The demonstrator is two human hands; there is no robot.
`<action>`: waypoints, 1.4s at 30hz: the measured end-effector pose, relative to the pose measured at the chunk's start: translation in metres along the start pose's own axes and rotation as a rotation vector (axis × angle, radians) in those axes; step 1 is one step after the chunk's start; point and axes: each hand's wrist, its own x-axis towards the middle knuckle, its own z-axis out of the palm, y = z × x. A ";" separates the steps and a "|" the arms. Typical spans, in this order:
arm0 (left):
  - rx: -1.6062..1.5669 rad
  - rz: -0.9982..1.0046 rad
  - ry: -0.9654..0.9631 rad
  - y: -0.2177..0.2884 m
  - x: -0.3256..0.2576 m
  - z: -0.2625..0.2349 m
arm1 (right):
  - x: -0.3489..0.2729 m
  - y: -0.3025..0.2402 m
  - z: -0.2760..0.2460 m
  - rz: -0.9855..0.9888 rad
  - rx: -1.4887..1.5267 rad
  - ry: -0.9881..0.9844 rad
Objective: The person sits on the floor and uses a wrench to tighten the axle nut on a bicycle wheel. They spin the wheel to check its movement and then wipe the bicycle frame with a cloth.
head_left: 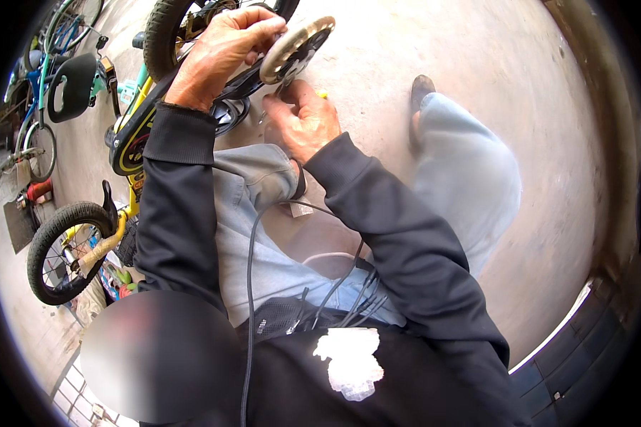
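At the left of the frame lies a yellow children's bicycle (pixel 132 135). At upper centre the left hand (pixel 221 53) clasps a small cream-rimmed training wheel (pixel 295 48), fingers curled over its top. Just below, the right hand (pixel 303 121) pinches something small under the wheel; what it is cannot be told.

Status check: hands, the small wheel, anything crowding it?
Left hand grips small training wheel by its rim. Right hand just below, fingers at its bracket. Yellow kids' bike lies close alongside.
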 end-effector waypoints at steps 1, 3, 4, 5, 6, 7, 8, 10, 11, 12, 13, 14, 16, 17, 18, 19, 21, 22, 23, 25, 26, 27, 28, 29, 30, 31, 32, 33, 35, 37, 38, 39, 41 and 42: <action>0.004 0.032 0.086 0.005 -0.002 0.006 | 0.001 0.002 -0.001 0.008 0.042 -0.023; 0.052 0.091 0.199 0.002 0.001 0.005 | 0.003 0.005 0.001 0.016 0.016 -0.030; 0.009 0.089 0.194 0.007 -0.001 0.009 | 0.003 0.006 0.001 0.022 0.003 -0.032; -0.034 0.087 0.186 0.012 -0.001 0.015 | 0.004 0.005 0.000 0.030 -0.019 -0.025; -0.076 0.085 0.178 0.018 -0.002 0.023 | 0.004 0.004 -0.001 0.037 -0.040 -0.017; 0.026 0.090 0.205 0.032 -0.008 0.034 | 0.004 0.003 -0.001 0.046 -0.058 -0.009; -0.061 0.189 0.104 0.034 -0.012 0.038 | 0.003 0.004 0.000 0.045 -0.052 -0.003; -0.102 0.108 0.034 0.045 -0.021 0.045 | 0.003 0.004 0.004 0.046 -0.026 0.012; -0.102 0.119 0.056 0.043 -0.021 0.049 | 0.002 0.003 0.005 0.018 -0.041 0.022; -0.103 0.130 0.079 0.040 -0.020 0.053 | 0.001 0.000 0.006 -0.009 -0.056 0.032; -0.104 0.143 0.099 0.038 -0.020 0.055 | 0.000 -0.003 0.006 -0.038 -0.073 0.045; -0.104 0.139 0.089 0.037 -0.018 0.056 | 0.000 -0.003 0.006 -0.027 -0.101 0.048; -0.104 0.134 0.072 0.039 -0.016 0.056 | 0.002 -0.003 0.006 -0.007 -0.157 0.052; -0.005 0.146 0.084 0.044 -0.016 0.057 | 0.003 -0.003 0.005 0.012 -0.161 0.054; 0.015 0.124 0.100 0.046 -0.016 0.059 | 0.003 -0.002 0.006 0.004 -0.185 0.065; 0.037 0.102 0.117 0.049 -0.017 0.061 | 0.003 -0.002 0.007 -0.004 -0.208 0.075; -0.080 0.066 0.138 0.033 -0.009 0.061 | 0.004 -0.002 0.009 0.004 -0.185 0.078; -0.112 0.084 0.136 0.034 -0.010 0.064 | 0.005 -0.002 0.010 0.020 -0.139 0.075; -0.145 0.103 0.134 0.037 -0.013 0.069 | 0.006 -0.003 0.010 0.035 -0.092 0.073; -0.157 0.135 0.107 0.039 -0.013 0.072 | 0.006 -0.003 0.011 0.055 -0.101 0.068; -0.138 0.149 0.082 0.039 -0.012 0.070 | 0.006 -0.004 0.010 0.064 -0.105 0.065; -0.118 0.163 0.057 0.038 -0.011 0.067 | 0.006 -0.005 0.009 0.087 -0.114 0.045; -0.098 0.175 0.036 0.037 -0.012 0.062 | 0.005 -0.011 0.007 0.110 -0.121 0.021; 0.031 0.305 -0.006 0.028 -0.007 0.055 | 0.005 -0.015 0.006 0.132 -0.128 -0.005; 0.025 0.296 0.039 0.021 -0.008 0.057 | 0.004 -0.015 0.006 0.132 -0.144 -0.005; 0.018 0.292 0.081 0.020 -0.007 0.062 | 0.004 -0.016 0.005 0.130 -0.164 0.000; 0.011 0.288 0.123 0.020 -0.007 0.065 | 0.004 -0.017 0.004 0.127 -0.183 0.005; 0.027 0.270 0.094 0.018 -0.006 0.062 | 0.005 -0.018 0.003 0.140 -0.175 -0.007; 0.058 0.231 0.040 0.016 -0.006 0.056 | 0.005 -0.020 0.001 0.166 -0.160 -0.034; 0.034 0.219 0.040 0.017 -0.007 0.058 | 0.005 -0.018 0.002 0.178 -0.118 -0.045; 0.021 0.212 0.042 0.019 -0.008 0.058 | 0.006 -0.017 0.003 0.183 -0.097 -0.052; 0.053 0.247 0.044 0.018 -0.008 0.058 | 0.006 -0.013 0.005 0.158 -0.073 -0.043; 0.115 0.319 0.041 0.016 -0.004 0.058 | 0.007 -0.009 0.007 0.108 -0.026 -0.017; 0.133 0.328 0.049 0.017 -0.004 0.058 | 0.007 -0.007 0.006 0.125 -0.018 -0.036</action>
